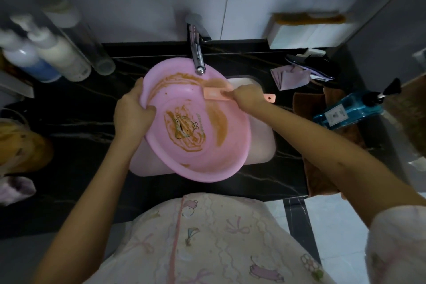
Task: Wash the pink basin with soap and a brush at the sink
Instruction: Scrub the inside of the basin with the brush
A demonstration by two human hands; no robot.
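The pink basin (198,127) sits tilted and fills nearly the whole sink (265,145), so only a strip of sink is free along its right side. The faucet (197,57) hangs over the basin's far rim, near my right grip (247,97) on the brush (214,94); room there is tight. My left grip (132,110) clasps the left rim. Bare desk (87,127) lies between basin and bottles (60,57) at the far left corner. A blue pump bottle (345,110), brown towel (306,102) and pink cloth (289,77) crowd the right edge.
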